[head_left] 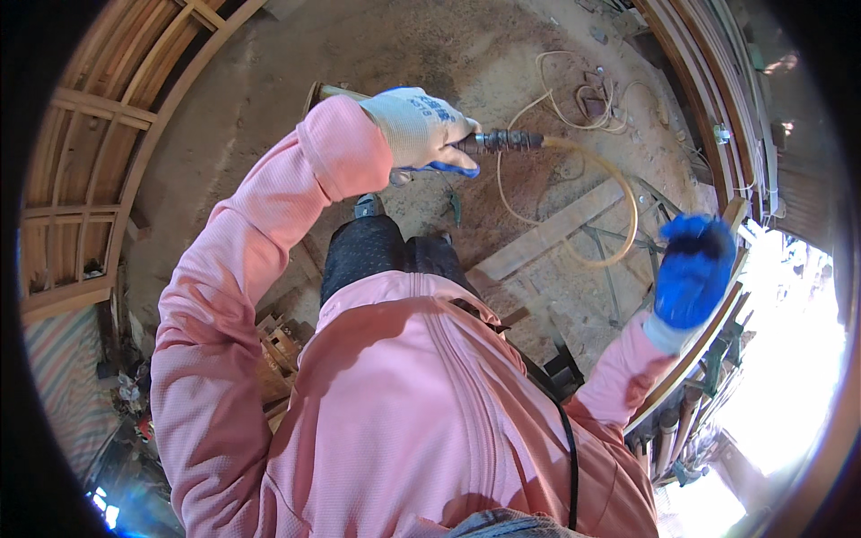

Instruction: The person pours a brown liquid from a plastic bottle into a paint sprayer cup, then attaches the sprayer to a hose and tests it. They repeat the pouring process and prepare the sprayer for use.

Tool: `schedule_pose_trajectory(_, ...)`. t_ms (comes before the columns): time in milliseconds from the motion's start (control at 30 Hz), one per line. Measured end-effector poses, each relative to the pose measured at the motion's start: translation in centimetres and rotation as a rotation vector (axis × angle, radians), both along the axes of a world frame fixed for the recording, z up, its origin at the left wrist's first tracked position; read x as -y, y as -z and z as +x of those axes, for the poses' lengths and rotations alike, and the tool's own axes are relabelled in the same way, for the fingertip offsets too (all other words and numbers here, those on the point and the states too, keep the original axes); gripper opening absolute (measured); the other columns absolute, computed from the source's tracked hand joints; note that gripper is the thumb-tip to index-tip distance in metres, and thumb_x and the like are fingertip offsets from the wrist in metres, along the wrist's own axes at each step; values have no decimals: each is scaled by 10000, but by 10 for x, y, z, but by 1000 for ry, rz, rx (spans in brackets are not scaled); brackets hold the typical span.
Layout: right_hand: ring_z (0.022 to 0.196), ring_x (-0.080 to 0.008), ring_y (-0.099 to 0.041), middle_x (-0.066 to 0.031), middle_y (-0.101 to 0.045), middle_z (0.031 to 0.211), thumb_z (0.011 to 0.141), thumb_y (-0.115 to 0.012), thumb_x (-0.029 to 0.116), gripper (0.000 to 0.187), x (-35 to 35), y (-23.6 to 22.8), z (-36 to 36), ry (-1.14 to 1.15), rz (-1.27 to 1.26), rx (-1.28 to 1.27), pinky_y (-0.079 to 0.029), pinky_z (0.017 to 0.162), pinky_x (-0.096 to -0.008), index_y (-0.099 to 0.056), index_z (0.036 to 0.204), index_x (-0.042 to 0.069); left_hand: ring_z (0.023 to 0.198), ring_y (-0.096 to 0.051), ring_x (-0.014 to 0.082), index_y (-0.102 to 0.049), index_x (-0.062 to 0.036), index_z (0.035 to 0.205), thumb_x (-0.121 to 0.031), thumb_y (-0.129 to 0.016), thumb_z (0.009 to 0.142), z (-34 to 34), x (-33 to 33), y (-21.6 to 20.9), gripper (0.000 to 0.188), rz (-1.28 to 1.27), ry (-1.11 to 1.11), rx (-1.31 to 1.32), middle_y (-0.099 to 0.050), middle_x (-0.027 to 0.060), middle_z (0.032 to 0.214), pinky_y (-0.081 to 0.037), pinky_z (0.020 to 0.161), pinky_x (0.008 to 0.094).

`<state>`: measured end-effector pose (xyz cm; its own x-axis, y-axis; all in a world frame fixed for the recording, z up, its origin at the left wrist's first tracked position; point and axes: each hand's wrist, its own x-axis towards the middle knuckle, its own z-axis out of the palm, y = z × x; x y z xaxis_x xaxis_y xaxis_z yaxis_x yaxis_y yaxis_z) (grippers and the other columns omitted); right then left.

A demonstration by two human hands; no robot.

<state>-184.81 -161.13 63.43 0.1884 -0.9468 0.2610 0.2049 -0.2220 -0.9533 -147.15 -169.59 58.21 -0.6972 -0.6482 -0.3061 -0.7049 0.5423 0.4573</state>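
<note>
My left hand [421, 130], in a white work glove with a blue palm, is closed around a dark, ribbed hose fitting [507, 141]. A yellowish air hose [628, 193] runs from its end and loops down to the right. Behind that wrist a pale bar [341, 92] sticks out, partly hidden by the glove and sleeve. My right hand [695, 273] is raised at the right with the blue glove palm showing. A dark patch lies across its fingers, and their shape is blurred. It is apart from the hose, nearest to a wooden edge.
More hose [583, 94] lies coiled on the dirt floor. A wooden plank [547, 235] and a thin metal frame [619, 260] lie beyond my feet. Slatted wooden frames [112, 117] stand at the left, and long boards [700, 63] line the right. A dark cord [571, 457] hangs along my jacket.
</note>
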Motion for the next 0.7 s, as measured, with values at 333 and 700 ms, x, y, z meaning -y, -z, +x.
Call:
schedule_pose_trajectory(333,1178,-371,-606,-208,-630,1281,866,-754,254,540,-3,79,103,-111,24,-1042,-472,987,-408,-584,1316,7,971,-683,320,-574,-72,1350,-488,-583,966,-53,-2,-31,566,-101,164,48,-712,141,1034,-447,891,411)
schedule_pose_trajectory(700,1148,-312,-602,-166,-618,1272,854,-732,87,525,31,47,73,119,-288,-817,-497,927,-379,-558,1346,32,997,-669,330,-581,-80,1258,-382,-615,949,-102,-7,5,434,268,100,35,-712,91,1010,-465,922,455)
